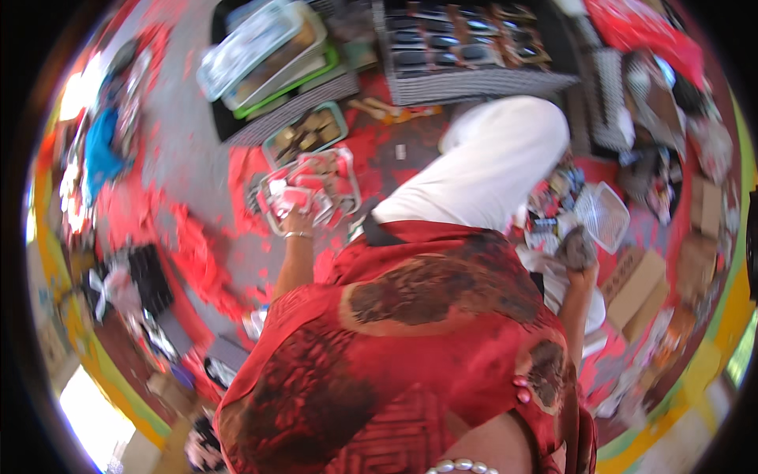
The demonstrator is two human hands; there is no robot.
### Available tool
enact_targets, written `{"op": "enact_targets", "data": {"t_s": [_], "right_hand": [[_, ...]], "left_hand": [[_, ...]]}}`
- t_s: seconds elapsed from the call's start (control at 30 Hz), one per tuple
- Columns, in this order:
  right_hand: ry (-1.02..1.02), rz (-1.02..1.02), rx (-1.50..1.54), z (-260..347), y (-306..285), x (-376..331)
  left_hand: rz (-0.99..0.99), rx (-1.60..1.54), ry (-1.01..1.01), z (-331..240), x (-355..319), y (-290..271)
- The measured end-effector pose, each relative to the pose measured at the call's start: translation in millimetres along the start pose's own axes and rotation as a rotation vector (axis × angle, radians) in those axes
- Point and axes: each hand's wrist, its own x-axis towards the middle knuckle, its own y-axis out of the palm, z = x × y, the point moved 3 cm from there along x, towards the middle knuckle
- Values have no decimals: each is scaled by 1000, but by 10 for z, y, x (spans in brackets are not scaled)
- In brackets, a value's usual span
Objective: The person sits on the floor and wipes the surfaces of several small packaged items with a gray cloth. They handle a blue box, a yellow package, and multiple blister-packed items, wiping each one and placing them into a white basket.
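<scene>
On the left, my left hand (297, 222) is at the near side of a light plastic basket (354, 183) filled with red and white packets (304, 186). Its fingers blur into the packets, so their grip cannot be made out. To the right of my knee, my right hand (583, 271) is closed on a crumpled dark grey cloth (576, 248). A white lattice basket (605, 215) lies tilted just beyond that cloth. Small mixed packets (545, 225) are heaped beside it. Past the packet basket stands a green-rimmed tub (325, 126) of gold-coloured small boxes.
Two dark woven bins stand at the far side: one with stacked plastic containers (264, 59), one with rows of sunglasses (454, 39). Cardboard boxes (636, 288) lie at the right. A black crate (148, 276) and red cloth (197, 253) are on the left.
</scene>
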Motion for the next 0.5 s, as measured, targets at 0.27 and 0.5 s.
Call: {"op": "enact_targets", "data": {"t_s": [0.27,0.5], "right_hand": [[-221,-515,-51,-32,57,-132],[-153,-494,-162,-5,32,-159]], "left_hand": [[229,837,51,-270,128,-16],[492,2463,479,-125,336,351]]}}
